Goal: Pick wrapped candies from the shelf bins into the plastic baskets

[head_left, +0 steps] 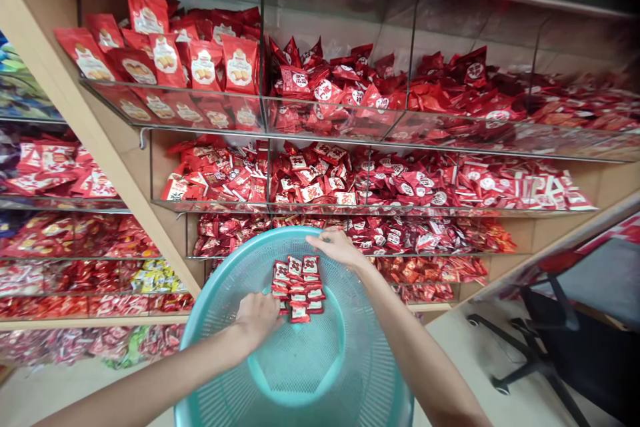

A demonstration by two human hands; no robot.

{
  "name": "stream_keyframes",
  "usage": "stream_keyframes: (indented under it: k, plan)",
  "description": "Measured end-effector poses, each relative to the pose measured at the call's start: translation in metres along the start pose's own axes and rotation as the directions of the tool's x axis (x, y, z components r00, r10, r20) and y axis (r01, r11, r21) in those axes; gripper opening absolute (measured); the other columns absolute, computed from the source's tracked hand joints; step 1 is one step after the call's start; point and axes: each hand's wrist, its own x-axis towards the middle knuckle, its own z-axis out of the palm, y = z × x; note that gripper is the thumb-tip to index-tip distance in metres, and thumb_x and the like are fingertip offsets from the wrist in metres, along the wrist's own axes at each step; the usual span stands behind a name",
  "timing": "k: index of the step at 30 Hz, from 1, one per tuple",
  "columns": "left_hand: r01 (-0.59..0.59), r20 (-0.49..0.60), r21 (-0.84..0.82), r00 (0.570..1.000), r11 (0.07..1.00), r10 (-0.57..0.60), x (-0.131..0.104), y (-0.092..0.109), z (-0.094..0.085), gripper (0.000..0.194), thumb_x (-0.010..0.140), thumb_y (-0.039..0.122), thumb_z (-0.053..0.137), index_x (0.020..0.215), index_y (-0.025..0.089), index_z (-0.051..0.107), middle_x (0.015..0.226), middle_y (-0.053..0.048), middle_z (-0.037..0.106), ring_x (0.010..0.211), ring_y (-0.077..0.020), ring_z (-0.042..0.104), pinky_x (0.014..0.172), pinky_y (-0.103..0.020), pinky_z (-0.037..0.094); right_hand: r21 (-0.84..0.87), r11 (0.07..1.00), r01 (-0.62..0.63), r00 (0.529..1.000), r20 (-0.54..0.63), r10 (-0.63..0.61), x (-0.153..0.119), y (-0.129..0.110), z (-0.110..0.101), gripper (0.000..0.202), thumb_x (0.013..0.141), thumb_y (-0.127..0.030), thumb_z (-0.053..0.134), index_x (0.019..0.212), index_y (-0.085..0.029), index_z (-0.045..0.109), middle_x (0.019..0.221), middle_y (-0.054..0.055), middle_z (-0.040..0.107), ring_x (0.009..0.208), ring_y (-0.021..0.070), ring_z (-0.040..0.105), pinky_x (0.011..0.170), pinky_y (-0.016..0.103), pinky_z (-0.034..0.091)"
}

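Observation:
A turquoise perforated plastic basket (295,367) stands below me, its far side close against the shelves. On its floor lie several small red-and-white wrapped snack packets (299,290), set in neat overlapping rows. My left hand (257,319) reaches into the basket at the left edge of these packets. Its fingers are curled closed, and whatever they hold is hidden behind the knuckles. My right hand (336,247) grips the basket's far rim, with the fingers bent over it.
Clear-fronted shelves (330,208) filled with red snack packets rise ahead. A slanting wooden upright (100,147) separates them from another rack of colourful packets (55,167) at left. On the floor at right stands a black wheeled office chair (575,340).

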Motion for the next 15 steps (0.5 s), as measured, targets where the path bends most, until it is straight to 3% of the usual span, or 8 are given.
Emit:
stream_keyframes:
  k: [2, 4, 6, 8, 11, 15]
  plan:
    - [-0.068, 0.02, -0.084, 0.997, 0.994, 0.07, -0.009, 0.009, -0.004, 0.036, 0.086, 0.031, 0.042, 0.102, 0.009, 0.065, 0.103, -0.019, 0.066, 0.096, -0.0327, 0.062, 0.08, -0.044, 0.049, -0.01, 1.0, 0.013, 1.0, -0.006, -0.013, 0.001, -0.003, 0.001, 0.049, 0.076, -0.067, 0.05, 0.063, -0.023, 0.069, 0.084, 0.002, 0.065, 0.091, 0.0202, 0.058, 0.084, 0.031, 0.038]
    - [-0.194, 0.075, -0.238, 0.973, 0.952, 0.217, -0.014, 0.017, -0.002, 0.039, 0.085, 0.038, 0.041, 0.103, 0.012, 0.064, 0.104, -0.017, 0.065, 0.098, -0.031, 0.062, 0.081, -0.042, 0.049, -0.018, 1.0, 0.011, 1.0, -0.009, -0.011, 0.003, -0.007, 0.003, 0.048, 0.075, -0.066, 0.051, 0.064, -0.023, 0.07, 0.089, 0.002, 0.064, 0.096, 0.0207, 0.056, 0.085, 0.031, 0.038]
    - [-0.311, 0.146, -0.377, 0.91, 0.873, 0.387, -0.014, 0.023, 0.004, 0.044, 0.082, 0.044, 0.043, 0.109, 0.015, 0.061, 0.112, -0.015, 0.062, 0.103, -0.0292, 0.059, 0.085, -0.039, 0.049, -0.019, 1.0, 0.013, 1.0, -0.009, -0.013, 0.003, -0.01, 0.003, 0.046, 0.076, -0.064, 0.052, 0.065, -0.023, 0.071, 0.092, 0.003, 0.064, 0.097, 0.0205, 0.055, 0.086, 0.03, 0.038]
    - [-0.363, 0.185, -0.433, 0.86, 0.825, 0.476, -0.01, 0.025, 0.012, 0.052, 0.079, 0.045, 0.046, 0.119, 0.014, 0.055, 0.123, -0.016, 0.054, 0.113, -0.0293, 0.053, 0.092, -0.039, 0.046, -0.016, 1.0, 0.02, 1.0, -0.009, -0.021, 0.003, -0.012, 0.004, 0.045, 0.076, -0.063, 0.053, 0.064, -0.023, 0.07, 0.091, 0.003, 0.064, 0.095, 0.0198, 0.056, 0.085, 0.03, 0.038]
    - [-0.335, 0.194, -0.425, 0.874, 0.841, 0.446, -0.001, 0.022, 0.019, 0.066, 0.077, 0.041, 0.049, 0.133, 0.008, 0.042, 0.137, -0.021, 0.04, 0.128, -0.032, 0.038, 0.103, -0.04, 0.037, -0.006, 0.999, 0.032, 0.999, -0.01, -0.032, 0.003, -0.012, 0.003, 0.044, 0.077, -0.061, 0.054, 0.063, -0.022, 0.07, 0.086, 0.002, 0.064, 0.09, 0.0186, 0.057, 0.083, 0.029, 0.039]
    - [-0.286, 0.196, -0.433, 0.896, 0.855, 0.399, 0.009, 0.015, 0.017, 0.08, 0.078, 0.039, 0.05, 0.143, 0.002, 0.023, 0.148, -0.023, 0.023, 0.136, -0.0317, 0.024, 0.11, -0.038, 0.026, 0.003, 0.999, 0.033, 0.999, -0.011, -0.033, 0.004, -0.01, 0.003, 0.045, 0.077, -0.061, 0.053, 0.061, -0.022, 0.068, 0.08, 0.001, 0.064, 0.086, 0.0175, 0.058, 0.081, 0.029, 0.039]
